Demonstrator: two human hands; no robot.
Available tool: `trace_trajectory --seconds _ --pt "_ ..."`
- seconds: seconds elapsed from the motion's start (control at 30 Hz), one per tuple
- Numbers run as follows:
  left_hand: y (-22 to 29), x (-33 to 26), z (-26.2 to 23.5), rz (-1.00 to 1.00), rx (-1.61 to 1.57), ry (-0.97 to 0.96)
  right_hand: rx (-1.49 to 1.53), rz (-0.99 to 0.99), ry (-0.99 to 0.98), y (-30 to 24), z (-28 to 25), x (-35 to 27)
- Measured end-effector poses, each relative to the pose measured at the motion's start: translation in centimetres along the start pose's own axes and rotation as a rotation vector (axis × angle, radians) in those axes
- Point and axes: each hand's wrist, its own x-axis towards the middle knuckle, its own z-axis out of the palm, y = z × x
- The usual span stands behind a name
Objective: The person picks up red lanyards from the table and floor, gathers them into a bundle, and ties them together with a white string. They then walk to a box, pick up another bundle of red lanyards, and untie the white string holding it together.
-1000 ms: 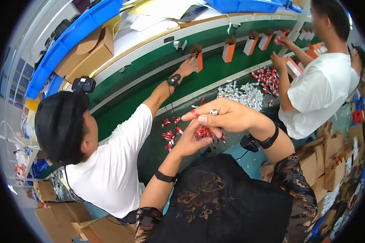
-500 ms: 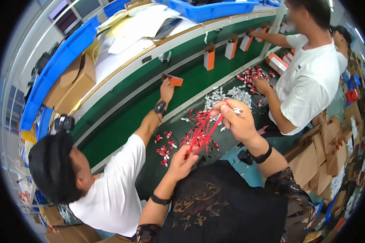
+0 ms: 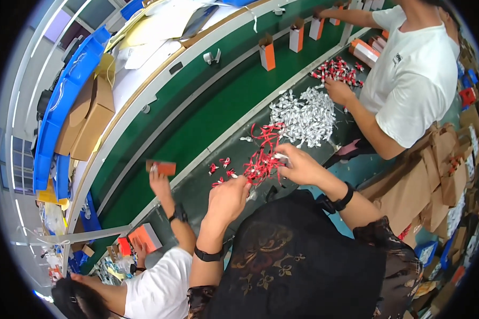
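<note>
A tangle of thin red straps lies on the dark bench top between my hands. At its left edge my left hand is closed, thumb and fingers pressed together; what they hold is hidden. My right hand reaches over the tangle's right side, fingers bent round a small white piece. Just beyond spreads a heap of small white pieces. A few red-and-white bundles lie to the left of the straps.
A green conveyor belt runs behind the bench, carrying orange-and-white boxes. At left a co-worker's hand holds an orange box. Another co-worker's hand is at a red-and-white heap on the right. Cardboard is piled at right.
Both my hands have lowered toward the bench; the strap stretched between them is no longer taut. The left co-worker's hand and box have moved left and nearer. My view has shifted.
</note>
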Motion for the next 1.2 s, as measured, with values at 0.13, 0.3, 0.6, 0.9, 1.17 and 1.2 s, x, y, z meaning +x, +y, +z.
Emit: trace_trajectory --seconds 0.13,0.3,0.6,0.9,1.17,1.2 --pt "0.3 0.6 -0.3 0.031 0.01 -0.12 0.023 -0.248 -0.182 -3.3 1.6 2.2" --pt "0.1 -0.3 -1.4 0.039 -0.032 -0.038 -0.145 -0.297 -0.329 -5.7 2.8 2.8" --pt "-4.1 0.2 7.3 0.24 -1.459 0.238 0.46 -0.049 -0.512 -7.1 3.0 3.6" --pt "-1.5 -0.3 8.7 -0.001 -1.278 0.16 0.562 0.103 -0.325 -6.6 3.4 3.9" --pt "-3.1 -2.6 10.3 -0.283 -1.088 0.302 0.721 0.407 -0.317 -2.3 3.5 3.8" --pt "-3.5 -2.8 10.6 -0.282 -1.089 0.294 0.721 0.481 -0.376 -1.1 4.0 3.9"
